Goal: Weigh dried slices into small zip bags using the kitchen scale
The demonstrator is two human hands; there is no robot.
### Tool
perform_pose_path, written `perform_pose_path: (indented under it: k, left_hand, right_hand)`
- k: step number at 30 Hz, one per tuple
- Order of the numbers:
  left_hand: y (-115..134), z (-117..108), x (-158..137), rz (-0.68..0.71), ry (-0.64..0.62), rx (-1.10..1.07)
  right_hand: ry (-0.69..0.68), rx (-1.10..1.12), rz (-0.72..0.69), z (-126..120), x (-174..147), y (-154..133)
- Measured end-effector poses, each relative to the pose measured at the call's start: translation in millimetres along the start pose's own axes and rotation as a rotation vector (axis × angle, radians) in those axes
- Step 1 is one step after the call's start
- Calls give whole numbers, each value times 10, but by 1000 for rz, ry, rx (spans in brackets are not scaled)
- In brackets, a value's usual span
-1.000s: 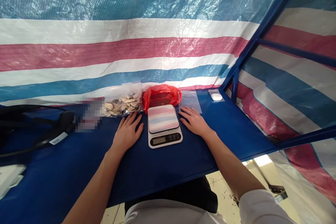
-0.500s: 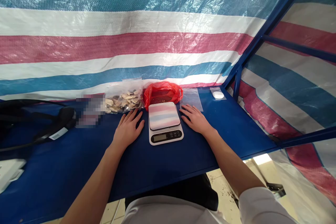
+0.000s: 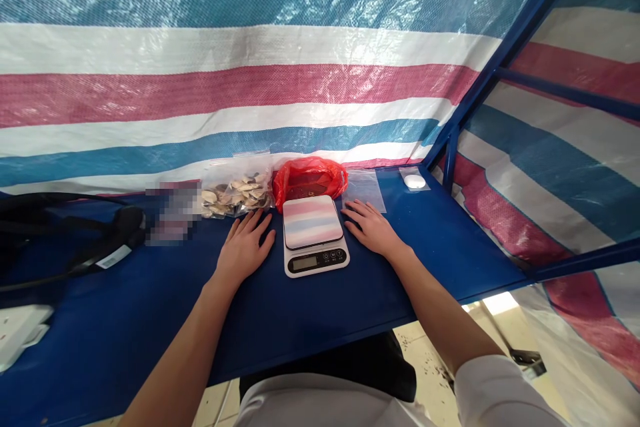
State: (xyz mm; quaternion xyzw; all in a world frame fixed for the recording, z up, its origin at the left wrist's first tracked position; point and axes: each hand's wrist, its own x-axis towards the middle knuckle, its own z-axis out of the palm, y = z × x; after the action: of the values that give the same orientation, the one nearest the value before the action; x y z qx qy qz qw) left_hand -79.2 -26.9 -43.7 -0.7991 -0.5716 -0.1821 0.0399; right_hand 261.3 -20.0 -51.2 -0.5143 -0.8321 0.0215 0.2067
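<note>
My left hand [image 3: 246,245] lies flat on the blue table [image 3: 310,310], fingers spread, holding nothing. Just beyond its fingertips are clear bags of pale dried slices [image 3: 249,192]. Between my hands sits a white digital kitchen scale [image 3: 314,223] with a shiny platform and a dark button panel. Behind the scale stands an open red plastic bag [image 3: 309,180] with something brownish inside that I cannot make out. My right hand [image 3: 373,227] also rests flat, fingers apart, at the scale's right side. Its fingertips are at the near edge of a flat clear zip bag [image 3: 364,188].
A white rounded case [image 3: 415,181] lies on a small clear bag at the back right. Black headgear with a strap [image 3: 120,233] and a white power strip [image 3: 23,333] are at left. Striped sheeting [image 3: 240,90] and a blue frame post [image 3: 450,140] bound the table.
Both hands stay in place on the table. Only the camera view has shifted very slightly.
</note>
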Motion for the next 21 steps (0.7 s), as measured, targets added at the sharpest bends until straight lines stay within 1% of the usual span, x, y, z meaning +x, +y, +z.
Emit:
perform_pose_path:
  k: [4, 8, 10, 13, 16, 17, 19, 21]
  left_hand:
    - [-20, 2, 9, 3, 33, -33]
    - [-31, -31, -1, 17, 138, -101]
    - [-8, -93, -2, 27, 201, -127]
    - [58, -267, 53, 76, 305, -133]
    - [106, -490, 221, 154, 395, -127]
    - [104, -554, 301, 184, 405, -125]
    - [65, -642, 475, 214, 403, -95]
    - [-16, -665, 642, 207, 361, -49]
  right_hand:
    - [0, 7, 4, 10, 1, -1]
    - [36, 74, 33, -23, 38, -6]
    - [70, 132, 43, -56, 81, -7]
    - [83, 184, 24, -106, 170, 1]
    - [64, 175, 17, -128, 262, 13]
    - [60, 165, 26, -124, 288, 17]
    - [57, 147, 50, -96, 331, 28]
    - [57, 135, 70, -47, 357, 45]
